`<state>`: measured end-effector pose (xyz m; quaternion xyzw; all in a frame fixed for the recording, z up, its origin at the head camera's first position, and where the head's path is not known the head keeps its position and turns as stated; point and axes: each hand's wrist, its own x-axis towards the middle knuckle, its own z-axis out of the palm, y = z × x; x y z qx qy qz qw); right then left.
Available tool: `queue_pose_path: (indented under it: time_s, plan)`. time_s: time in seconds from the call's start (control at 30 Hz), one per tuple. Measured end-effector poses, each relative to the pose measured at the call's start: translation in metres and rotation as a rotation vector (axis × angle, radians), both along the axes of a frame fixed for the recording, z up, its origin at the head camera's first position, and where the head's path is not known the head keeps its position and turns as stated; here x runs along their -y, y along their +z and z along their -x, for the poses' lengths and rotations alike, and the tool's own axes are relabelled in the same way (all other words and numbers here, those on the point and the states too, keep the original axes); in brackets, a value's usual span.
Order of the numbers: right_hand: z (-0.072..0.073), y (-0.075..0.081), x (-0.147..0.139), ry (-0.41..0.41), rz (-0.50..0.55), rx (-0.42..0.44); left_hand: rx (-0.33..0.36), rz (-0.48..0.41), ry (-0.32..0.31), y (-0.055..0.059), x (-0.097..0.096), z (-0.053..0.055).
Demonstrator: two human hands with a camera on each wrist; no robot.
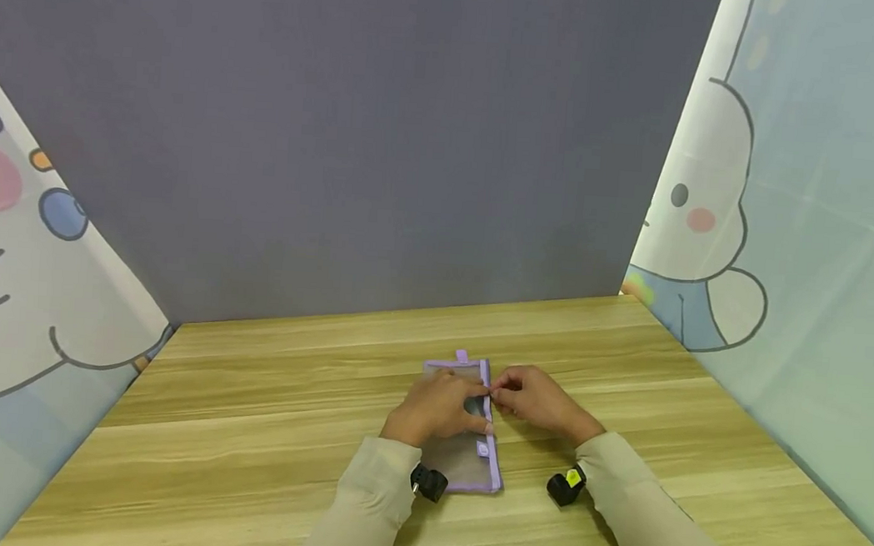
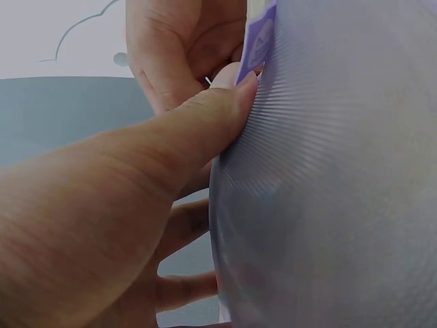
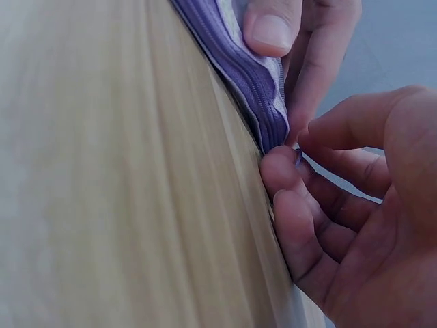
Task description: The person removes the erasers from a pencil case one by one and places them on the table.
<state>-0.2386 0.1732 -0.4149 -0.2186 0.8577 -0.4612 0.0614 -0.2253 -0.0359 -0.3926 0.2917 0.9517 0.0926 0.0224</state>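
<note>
Sleeves come first, two of them, reaching in from the near side of the pouch, each with a black wrist camera: two again. Now the left hand, spread across the pouch, thumb and forefinger pressing its zipped edge! And the right hand, just outside that edge, pinching it, a tiny piece between the fingertips, perhaps the pull. One lilac-trimmed pouch, lying under the left hand, with one zip and two tabs. It looks light, soft and floppy, apt to buckle or skid rather than break; the bound zip seam should be the firmer hold. Beneath the pouch, one wooden table; beyond it, one grey panel, with two printed cloths flanking.
</note>
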Motion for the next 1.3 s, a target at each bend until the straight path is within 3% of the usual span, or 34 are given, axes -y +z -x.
queue_pose_path:
  time_s: [0.33, 0.6, 0.87, 1.3]
  plan:
    - [0.001, -0.001, -0.002, -0.015, 0.017, 0.03, 0.01, 0.061, 0.027, 0.004, -0.003, -0.005]
    - [0.002, -0.001, -0.003, -0.032, 0.02, 0.04, 0.023, 0.058, 0.033, 0.006, -0.004, -0.007]
    - [0.0, -0.001, -0.005, -0.024, 0.037, 0.054, 0.103, 0.039, 0.038, 0.003, -0.002, -0.007]
    - [-0.003, -0.002, 0.001, -0.007, 0.049, 0.038, 0.156, 0.042, 0.048, 0.004, 0.003, -0.012]
